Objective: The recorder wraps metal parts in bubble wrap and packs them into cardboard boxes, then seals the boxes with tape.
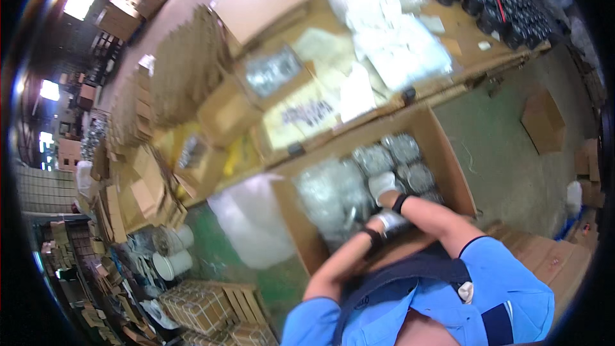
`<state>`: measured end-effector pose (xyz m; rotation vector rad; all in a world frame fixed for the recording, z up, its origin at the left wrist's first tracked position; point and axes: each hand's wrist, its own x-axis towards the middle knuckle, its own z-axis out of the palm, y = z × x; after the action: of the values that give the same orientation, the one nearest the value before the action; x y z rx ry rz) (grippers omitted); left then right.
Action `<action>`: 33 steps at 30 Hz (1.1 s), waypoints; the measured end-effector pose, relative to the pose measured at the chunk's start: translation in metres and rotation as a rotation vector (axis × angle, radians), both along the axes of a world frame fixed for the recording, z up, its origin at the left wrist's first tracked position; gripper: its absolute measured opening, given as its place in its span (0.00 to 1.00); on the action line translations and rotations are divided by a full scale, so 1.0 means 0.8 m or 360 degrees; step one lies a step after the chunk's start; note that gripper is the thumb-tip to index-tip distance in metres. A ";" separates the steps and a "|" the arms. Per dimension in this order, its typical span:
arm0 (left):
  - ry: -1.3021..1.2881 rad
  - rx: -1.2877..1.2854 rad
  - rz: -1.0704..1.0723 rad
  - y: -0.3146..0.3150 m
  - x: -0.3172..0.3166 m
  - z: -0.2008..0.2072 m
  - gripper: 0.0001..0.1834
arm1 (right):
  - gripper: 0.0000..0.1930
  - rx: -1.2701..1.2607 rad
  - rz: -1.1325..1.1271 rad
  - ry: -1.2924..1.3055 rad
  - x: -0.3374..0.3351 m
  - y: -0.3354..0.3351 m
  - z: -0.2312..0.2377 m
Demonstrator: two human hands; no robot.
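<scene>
A large open cardboard box [448, 154] stands in front of me. Inside it are several round, dark parts wrapped in clear plastic [371, 159], with a sheet of clear plastic [330, 189] over the left part. My right hand [384, 186], in a white glove, reaches in among the wrapped parts near the middle and touches them. My left hand [389, 220], also gloved in white, is lower in the box, near its front wall beside a shiny wrapped piece. Blur and the wrapping hide the fingers of both hands.
Beyond the box runs a long workbench [384, 112] with a small carton holding plastic-wrapped parts [272, 70], stacked cardboard [189, 67], white plastic bags [403, 45] and rows of black round parts [487, 0]. White foam sheeting [256, 224] hangs left of the box. White buckets [173, 264] stand lower left.
</scene>
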<state>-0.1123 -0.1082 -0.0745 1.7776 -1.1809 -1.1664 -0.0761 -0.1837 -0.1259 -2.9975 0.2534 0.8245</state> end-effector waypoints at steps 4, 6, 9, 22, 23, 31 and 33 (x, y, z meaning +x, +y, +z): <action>0.0036 -0.0009 0.0030 0.025 -0.006 -0.006 0.23 | 0.10 0.0047 0.0223 0.0063 0.014 0.017 0.003; -0.0213 0.0228 -0.0417 0.022 0.012 0.012 0.22 | 0.16 0.0549 0.0442 0.0313 0.023 -0.009 0.015; -0.0169 0.0035 0.0063 0.044 0.052 0.099 0.17 | 0.22 0.0865 0.0202 0.0327 0.015 -0.051 -0.007; -0.0861 0.0373 0.1691 0.168 0.122 0.129 0.14 | 0.35 0.0840 -0.0844 -0.0164 0.066 -0.006 0.144; -0.0856 0.0468 0.1561 0.157 0.124 0.124 0.15 | 0.36 0.0786 -0.0691 -0.0410 0.063 -0.005 0.089; -0.0658 0.0880 0.1197 0.166 0.115 0.085 0.24 | 0.31 0.0942 -0.0405 0.0094 0.044 0.016 0.031; -0.0601 0.0952 0.1083 0.160 0.118 0.113 0.23 | 0.30 0.1075 -0.0572 0.0090 0.033 -0.021 0.040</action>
<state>-0.0179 0.0202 0.0157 2.6499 -0.3162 -0.8215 -0.0500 -0.2003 -0.0942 -2.2199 0.4028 0.7604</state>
